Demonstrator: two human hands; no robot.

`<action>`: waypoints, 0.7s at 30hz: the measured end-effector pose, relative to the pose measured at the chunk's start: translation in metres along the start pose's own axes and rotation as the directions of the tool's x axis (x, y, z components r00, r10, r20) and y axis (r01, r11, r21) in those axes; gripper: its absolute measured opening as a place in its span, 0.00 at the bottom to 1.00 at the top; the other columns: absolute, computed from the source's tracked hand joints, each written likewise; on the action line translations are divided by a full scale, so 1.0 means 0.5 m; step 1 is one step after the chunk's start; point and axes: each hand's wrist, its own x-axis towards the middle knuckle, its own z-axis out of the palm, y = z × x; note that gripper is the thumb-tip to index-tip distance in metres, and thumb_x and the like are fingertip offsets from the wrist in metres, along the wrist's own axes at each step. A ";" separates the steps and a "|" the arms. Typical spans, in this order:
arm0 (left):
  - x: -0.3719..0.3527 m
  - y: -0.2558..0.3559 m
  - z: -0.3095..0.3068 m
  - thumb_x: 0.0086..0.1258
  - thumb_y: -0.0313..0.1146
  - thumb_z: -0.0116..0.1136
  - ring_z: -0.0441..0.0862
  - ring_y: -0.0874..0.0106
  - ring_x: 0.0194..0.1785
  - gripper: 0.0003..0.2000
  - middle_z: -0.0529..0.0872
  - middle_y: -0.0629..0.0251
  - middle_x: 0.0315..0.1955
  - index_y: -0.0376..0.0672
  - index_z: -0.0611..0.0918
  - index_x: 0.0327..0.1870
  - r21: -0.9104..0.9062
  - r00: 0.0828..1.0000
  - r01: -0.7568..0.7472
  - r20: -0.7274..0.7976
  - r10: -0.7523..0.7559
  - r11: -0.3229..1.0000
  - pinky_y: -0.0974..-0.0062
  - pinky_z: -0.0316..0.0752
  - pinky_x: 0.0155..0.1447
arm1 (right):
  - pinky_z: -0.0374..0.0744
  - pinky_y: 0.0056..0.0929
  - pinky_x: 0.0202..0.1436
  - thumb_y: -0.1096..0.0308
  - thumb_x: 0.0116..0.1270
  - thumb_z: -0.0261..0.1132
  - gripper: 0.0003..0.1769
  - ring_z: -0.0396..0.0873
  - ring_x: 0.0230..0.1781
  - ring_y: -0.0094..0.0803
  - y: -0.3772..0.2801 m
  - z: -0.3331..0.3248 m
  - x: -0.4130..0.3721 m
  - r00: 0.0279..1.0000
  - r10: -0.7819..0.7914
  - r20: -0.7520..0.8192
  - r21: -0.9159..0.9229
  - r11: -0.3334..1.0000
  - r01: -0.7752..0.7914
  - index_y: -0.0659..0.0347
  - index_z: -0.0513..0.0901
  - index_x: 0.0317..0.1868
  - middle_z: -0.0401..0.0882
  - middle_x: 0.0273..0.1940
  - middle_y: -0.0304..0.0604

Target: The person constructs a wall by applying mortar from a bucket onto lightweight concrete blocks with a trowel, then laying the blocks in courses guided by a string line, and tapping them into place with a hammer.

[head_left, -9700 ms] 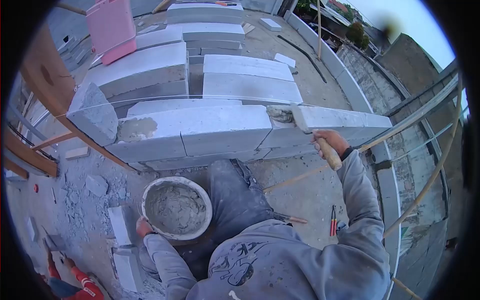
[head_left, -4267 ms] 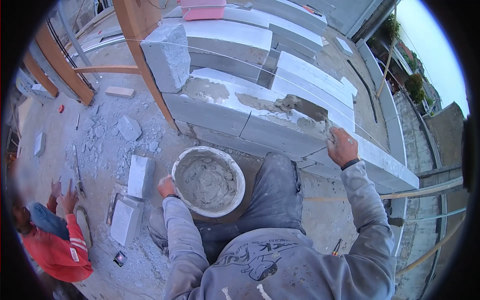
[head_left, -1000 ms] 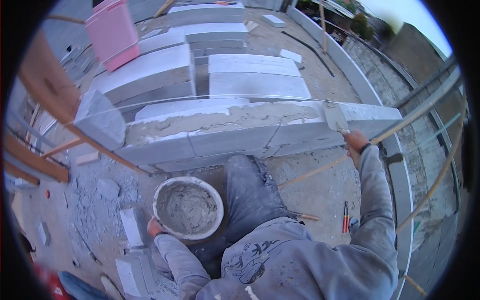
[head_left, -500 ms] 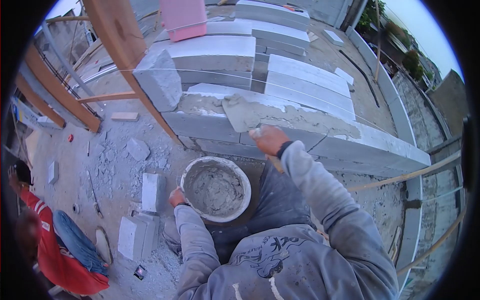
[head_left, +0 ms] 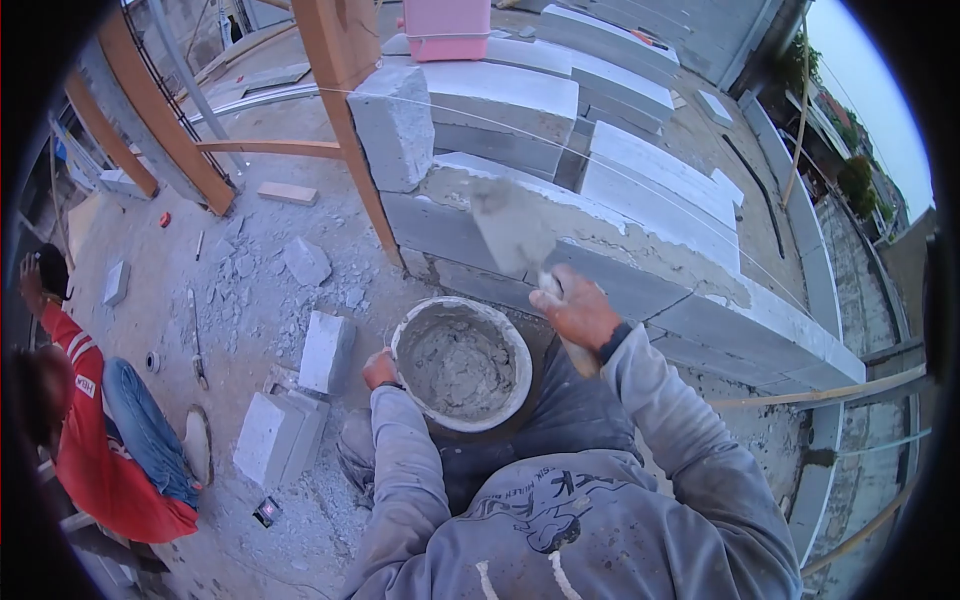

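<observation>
My right hand (head_left: 580, 312) is wrapped round the handle of a trowel (head_left: 512, 232), whose mortar-smeared blade is in front of the near face of a low block wall (head_left: 640, 275). Wet mortar (head_left: 600, 232) lies along the top of that wall. My left hand (head_left: 380, 369) grips the left rim of a round bucket (head_left: 522, 385), which holds grey mortar (head_left: 462, 368). A string (head_left: 520, 133) runs above the wall, past an upright block (head_left: 393, 125) at its left end.
Stacked white blocks (head_left: 660, 185) and a pink container (head_left: 447, 30) are behind the wall. Loose blocks (head_left: 268, 438) and rubble lie left of the bucket. A person in red (head_left: 115, 480) sits at the far left. A wooden post (head_left: 345, 100) stands by the wall.
The trowel blade has come off the mortar on the wall top and moved toward me. The whole view has shifted, with the wall and bucket now further right. My left hand keeps its hold.
</observation>
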 end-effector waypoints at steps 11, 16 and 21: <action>-0.005 0.009 0.005 0.55 0.34 0.59 0.82 0.61 0.38 0.11 0.86 0.52 0.31 0.33 0.84 0.31 0.010 1.000 -0.030 -0.008 0.030 0.999 0.69 0.72 0.45 | 0.76 0.46 0.48 0.68 0.55 0.60 0.24 0.76 0.45 0.53 0.008 0.239 0.146 0.931 0.008 -0.364 -0.158 0.985 -0.070 0.60 0.65 0.53 0.70 0.44 0.55; -0.004 0.000 0.004 0.56 0.35 0.60 0.82 0.62 0.37 0.12 0.86 0.53 0.31 0.33 0.84 0.31 -0.003 0.999 -0.044 -0.019 0.044 0.999 0.69 0.72 0.45 | 0.74 0.46 0.51 0.63 0.54 0.59 0.24 0.75 0.47 0.53 0.034 0.325 0.167 0.980 0.145 -0.136 -0.030 0.988 -0.150 0.63 0.66 0.51 0.72 0.45 0.57; 0.014 -0.015 0.008 0.56 0.36 0.61 0.82 0.60 0.42 0.13 0.86 0.52 0.35 0.34 0.84 0.34 0.036 0.999 0.003 0.040 -0.004 0.999 0.67 0.72 0.48 | 0.74 0.45 0.51 0.59 0.53 0.59 0.28 0.77 0.45 0.54 0.095 0.278 0.044 0.990 -0.116 0.076 -0.270 0.954 0.133 0.68 0.67 0.51 0.76 0.43 0.60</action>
